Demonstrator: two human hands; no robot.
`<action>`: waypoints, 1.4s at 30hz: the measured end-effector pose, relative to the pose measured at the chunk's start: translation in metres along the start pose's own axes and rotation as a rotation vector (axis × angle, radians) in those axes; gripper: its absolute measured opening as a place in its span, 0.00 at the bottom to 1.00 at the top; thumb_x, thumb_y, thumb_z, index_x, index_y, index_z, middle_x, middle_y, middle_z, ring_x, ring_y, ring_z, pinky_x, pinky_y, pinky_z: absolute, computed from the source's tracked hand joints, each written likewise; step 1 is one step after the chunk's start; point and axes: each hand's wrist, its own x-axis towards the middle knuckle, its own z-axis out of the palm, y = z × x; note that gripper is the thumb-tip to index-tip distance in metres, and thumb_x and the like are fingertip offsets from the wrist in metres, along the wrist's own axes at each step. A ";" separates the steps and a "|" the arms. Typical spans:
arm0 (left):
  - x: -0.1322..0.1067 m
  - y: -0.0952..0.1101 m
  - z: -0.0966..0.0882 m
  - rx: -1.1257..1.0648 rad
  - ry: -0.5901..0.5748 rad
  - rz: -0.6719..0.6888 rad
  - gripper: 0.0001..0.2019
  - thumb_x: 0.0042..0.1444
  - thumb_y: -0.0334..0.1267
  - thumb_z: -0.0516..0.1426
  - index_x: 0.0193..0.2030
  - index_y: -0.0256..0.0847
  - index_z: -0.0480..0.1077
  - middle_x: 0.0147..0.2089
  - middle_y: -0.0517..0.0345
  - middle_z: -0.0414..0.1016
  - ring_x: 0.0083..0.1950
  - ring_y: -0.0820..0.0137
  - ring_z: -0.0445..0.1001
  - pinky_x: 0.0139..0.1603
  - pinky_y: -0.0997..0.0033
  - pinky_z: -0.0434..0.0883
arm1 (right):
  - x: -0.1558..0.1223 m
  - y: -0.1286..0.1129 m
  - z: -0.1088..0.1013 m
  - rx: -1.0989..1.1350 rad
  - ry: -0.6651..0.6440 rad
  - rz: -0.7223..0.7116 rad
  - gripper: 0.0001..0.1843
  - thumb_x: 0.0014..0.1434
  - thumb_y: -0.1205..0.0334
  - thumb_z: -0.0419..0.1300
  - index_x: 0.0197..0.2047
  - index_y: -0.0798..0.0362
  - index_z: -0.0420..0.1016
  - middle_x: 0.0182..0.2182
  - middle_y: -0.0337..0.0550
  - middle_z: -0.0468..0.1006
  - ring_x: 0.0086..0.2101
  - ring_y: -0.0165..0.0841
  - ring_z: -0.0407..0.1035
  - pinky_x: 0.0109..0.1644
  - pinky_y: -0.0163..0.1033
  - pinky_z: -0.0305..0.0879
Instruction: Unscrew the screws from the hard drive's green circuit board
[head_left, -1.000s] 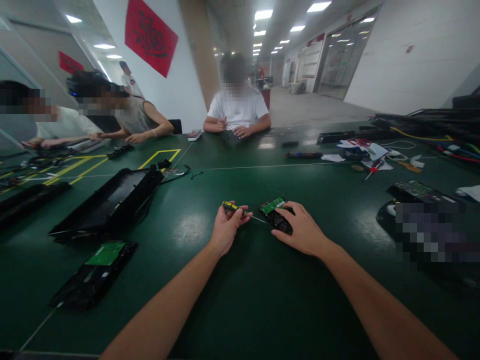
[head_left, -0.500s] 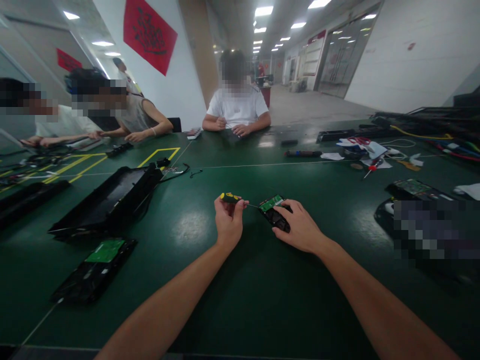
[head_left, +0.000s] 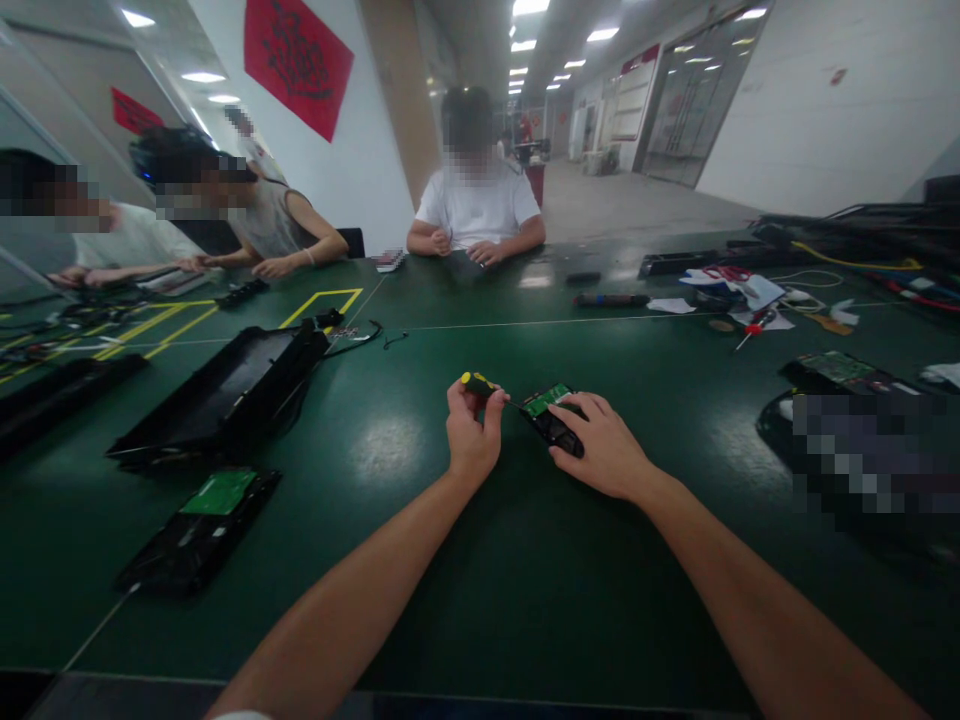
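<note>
My left hand is closed around a screwdriver with a yellow and black handle. The screwdriver's thin shaft points right, its tip at the left edge of a small black device with a green circuit board. Whether the tip sits in a screw or under the edge is too small to tell. My right hand lies over the device's right side, fingers and thumb gripping it on the green table. Part of the device is hidden under those fingers.
To the left are a long black housing and another black device with a green board. At right lie a red-handled screwdriver, a board in a black frame and cables. A person in white sits opposite.
The view has shifted slightly. My left hand has tilted the screwdriver handle a little, with its tip still at the device's left edge. My right hand keeps its grip.
</note>
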 end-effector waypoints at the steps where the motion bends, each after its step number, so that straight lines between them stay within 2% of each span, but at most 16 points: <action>1: 0.002 0.000 0.002 -0.001 0.012 -0.003 0.21 0.65 0.47 0.65 0.57 0.46 0.62 0.48 0.52 0.80 0.48 0.63 0.83 0.58 0.56 0.76 | 0.000 0.000 0.000 0.001 0.000 -0.002 0.36 0.65 0.44 0.62 0.72 0.44 0.68 0.67 0.53 0.68 0.69 0.59 0.56 0.69 0.68 0.62; 6: 0.009 0.002 0.010 -0.041 0.062 -0.003 0.20 0.66 0.49 0.64 0.57 0.47 0.61 0.48 0.55 0.78 0.46 0.65 0.82 0.54 0.59 0.77 | -0.001 0.003 0.001 0.011 -0.019 -0.003 0.36 0.65 0.42 0.61 0.73 0.42 0.66 0.68 0.51 0.66 0.69 0.59 0.55 0.70 0.70 0.61; 15: 0.005 0.001 0.004 -0.050 0.053 -0.022 0.20 0.65 0.48 0.65 0.56 0.46 0.62 0.49 0.54 0.79 0.47 0.64 0.83 0.56 0.58 0.77 | 0.001 0.006 0.005 0.007 -0.042 0.000 0.36 0.66 0.42 0.61 0.73 0.41 0.65 0.69 0.50 0.65 0.71 0.60 0.52 0.71 0.70 0.60; 20: -0.002 0.002 0.004 -0.037 0.003 0.012 0.20 0.66 0.46 0.64 0.58 0.46 0.62 0.52 0.51 0.80 0.50 0.63 0.83 0.61 0.54 0.76 | 0.000 0.005 0.006 -0.001 -0.034 -0.002 0.36 0.66 0.42 0.61 0.73 0.42 0.65 0.69 0.50 0.65 0.71 0.59 0.52 0.71 0.69 0.60; 27: 0.002 -0.005 0.001 0.024 0.013 0.067 0.19 0.67 0.46 0.63 0.58 0.45 0.62 0.50 0.52 0.82 0.48 0.64 0.84 0.57 0.55 0.78 | 0.000 0.004 0.005 -0.027 -0.020 -0.006 0.35 0.67 0.43 0.60 0.73 0.42 0.66 0.69 0.50 0.65 0.71 0.58 0.53 0.70 0.68 0.60; 37: 0.003 -0.014 0.004 0.080 -0.035 0.168 0.19 0.69 0.46 0.62 0.60 0.45 0.62 0.51 0.51 0.82 0.47 0.65 0.85 0.55 0.55 0.81 | 0.000 0.004 0.006 -0.062 -0.018 -0.011 0.35 0.67 0.42 0.59 0.73 0.45 0.66 0.70 0.51 0.65 0.71 0.57 0.53 0.71 0.67 0.60; 42: 0.004 -0.015 0.003 0.092 -0.022 0.171 0.19 0.69 0.46 0.62 0.59 0.45 0.61 0.50 0.51 0.82 0.47 0.65 0.85 0.54 0.56 0.81 | 0.000 0.005 0.006 -0.044 -0.036 -0.001 0.36 0.67 0.42 0.60 0.74 0.42 0.65 0.70 0.50 0.64 0.71 0.58 0.53 0.71 0.68 0.60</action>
